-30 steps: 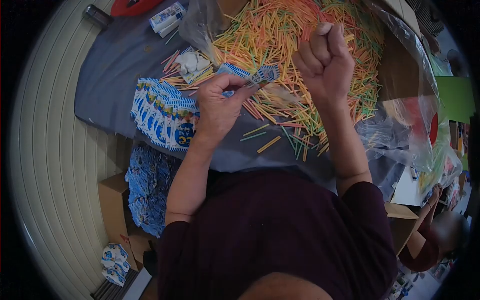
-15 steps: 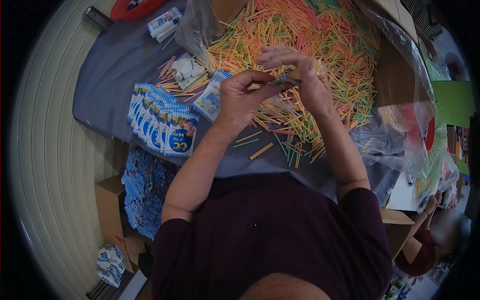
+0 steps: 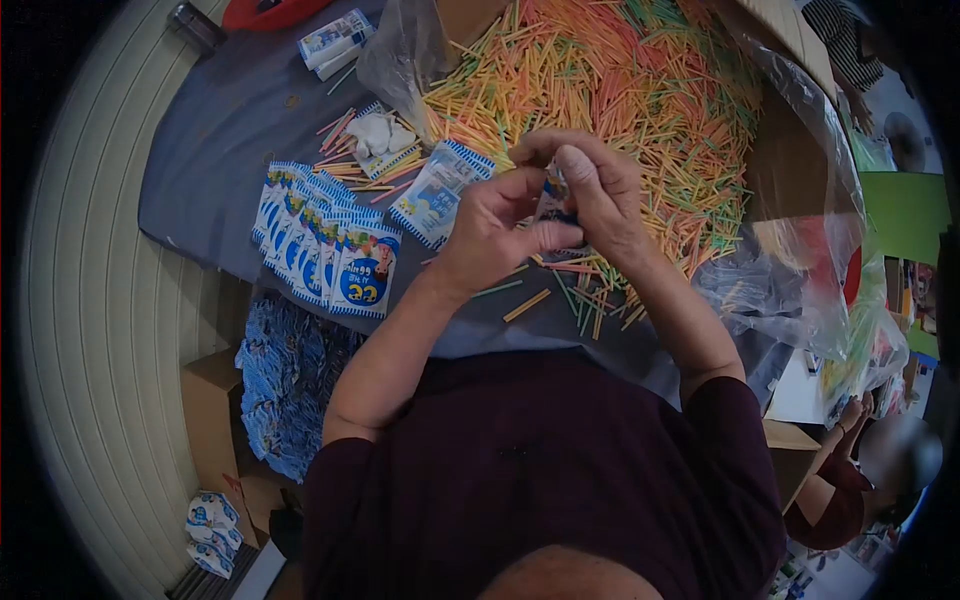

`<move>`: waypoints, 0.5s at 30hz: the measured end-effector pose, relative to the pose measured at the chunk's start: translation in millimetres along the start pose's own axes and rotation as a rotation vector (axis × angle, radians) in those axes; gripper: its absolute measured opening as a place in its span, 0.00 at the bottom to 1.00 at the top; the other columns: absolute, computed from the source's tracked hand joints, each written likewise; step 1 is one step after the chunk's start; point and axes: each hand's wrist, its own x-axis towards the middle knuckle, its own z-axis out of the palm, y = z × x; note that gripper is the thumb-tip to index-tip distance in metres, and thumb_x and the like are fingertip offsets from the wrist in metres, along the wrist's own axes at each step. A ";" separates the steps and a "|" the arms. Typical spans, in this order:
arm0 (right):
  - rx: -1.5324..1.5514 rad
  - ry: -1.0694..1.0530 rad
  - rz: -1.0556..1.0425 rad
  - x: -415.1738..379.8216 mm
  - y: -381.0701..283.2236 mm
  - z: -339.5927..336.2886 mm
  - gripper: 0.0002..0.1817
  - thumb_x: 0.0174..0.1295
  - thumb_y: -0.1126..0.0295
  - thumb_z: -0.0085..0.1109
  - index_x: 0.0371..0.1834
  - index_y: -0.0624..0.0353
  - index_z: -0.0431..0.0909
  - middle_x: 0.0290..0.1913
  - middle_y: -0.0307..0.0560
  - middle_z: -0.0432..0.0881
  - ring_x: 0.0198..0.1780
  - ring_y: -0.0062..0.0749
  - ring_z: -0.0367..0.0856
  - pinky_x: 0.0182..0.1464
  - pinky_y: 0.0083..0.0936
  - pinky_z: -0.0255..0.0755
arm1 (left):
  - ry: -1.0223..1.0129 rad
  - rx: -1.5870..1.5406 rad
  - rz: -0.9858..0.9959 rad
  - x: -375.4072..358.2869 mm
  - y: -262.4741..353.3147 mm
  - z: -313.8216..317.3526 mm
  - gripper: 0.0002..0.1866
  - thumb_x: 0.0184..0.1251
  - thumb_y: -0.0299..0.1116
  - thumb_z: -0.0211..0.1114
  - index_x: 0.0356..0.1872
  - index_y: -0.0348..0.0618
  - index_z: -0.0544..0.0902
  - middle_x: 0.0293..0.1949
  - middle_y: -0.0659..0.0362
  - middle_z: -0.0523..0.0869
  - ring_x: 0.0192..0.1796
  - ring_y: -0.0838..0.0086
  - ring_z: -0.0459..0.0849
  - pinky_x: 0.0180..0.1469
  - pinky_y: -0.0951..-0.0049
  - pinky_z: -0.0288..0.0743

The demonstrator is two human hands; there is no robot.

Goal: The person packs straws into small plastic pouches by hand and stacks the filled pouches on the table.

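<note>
In front of my chest, my left hand (image 3: 490, 232) pinches a small printed packet (image 3: 553, 203) from the left. My right hand (image 3: 603, 200) is closed on the packet's upper right, thumb on top. Fingers cover most of the packet, so its contents are hidden. Just left of my hands, blue-and-white packets (image 3: 440, 192) lie on the grey cloth. Behind my hands spreads a big heap of coloured sticks (image 3: 600, 70) in yellow, orange, pink and green. Farther left, a fanned row of blue-and-white packets (image 3: 362, 270) lies near the table edge.
A white crumpled item (image 3: 380, 133) lies on a packet among loose sticks. At the back left are a red basin (image 3: 275, 14) and a metal can (image 3: 195, 28). A cardboard box with many blue packets (image 3: 290, 390) stands below the table. Another person (image 3: 835, 495) is at lower right.
My right hand has come down and closed on the packet beside my left fingers. The yellow sticks seen at my right palm no longer show. The packet is now more upright.
</note>
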 end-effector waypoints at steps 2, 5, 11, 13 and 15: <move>-0.012 0.024 -0.044 -8.5 6.5 15.5 0.13 0.75 0.67 0.48 0.49 0.62 0.81 0.41 0.41 0.84 0.30 0.18 0.77 0.33 0.17 0.73 | 0.076 0.148 -0.022 -22.9 1.2 -1.6 0.07 0.60 0.20 0.70 0.39 0.36 0.82 0.37 0.64 0.85 0.40 0.84 0.81 0.43 0.80 0.77; -0.028 -0.169 -0.156 -16.9 10.7 32.2 0.13 0.72 0.67 0.53 0.49 0.64 0.81 0.38 0.49 0.85 0.33 0.31 0.83 0.37 0.26 0.77 | 0.226 0.259 -0.062 -58.7 17.0 -9.7 0.07 0.59 0.20 0.70 0.37 0.33 0.82 0.36 0.63 0.86 0.41 0.85 0.81 0.43 0.82 0.76; -0.840 0.080 0.072 32.4 21.9 -38.6 0.23 0.65 0.50 0.60 0.31 0.63 0.84 0.27 0.54 0.83 0.31 0.46 0.84 0.37 0.37 0.76 | 0.478 1.323 -0.047 -106.2 53.6 -71.4 0.15 0.52 0.27 0.74 0.43 0.42 0.85 0.32 0.55 0.81 0.37 0.62 0.78 0.40 0.62 0.71; -1.030 0.012 0.243 55.6 46.1 -69.5 0.27 0.64 0.45 0.58 0.29 0.63 0.83 0.26 0.54 0.83 0.31 0.48 0.84 0.36 0.39 0.77 | 0.475 1.557 -0.033 -106.2 54.4 -70.7 0.17 0.51 0.26 0.73 0.46 0.43 0.84 0.38 0.55 0.81 0.43 0.61 0.76 0.45 0.61 0.69; -1.225 -0.039 0.430 65.0 49.4 -72.0 0.30 0.64 0.41 0.57 0.26 0.62 0.82 0.24 0.54 0.83 0.31 0.50 0.84 0.36 0.40 0.77 | 0.450 1.782 -0.009 -97.6 53.6 -62.6 0.20 0.51 0.26 0.71 0.48 0.44 0.83 0.44 0.55 0.80 0.49 0.61 0.75 0.49 0.61 0.68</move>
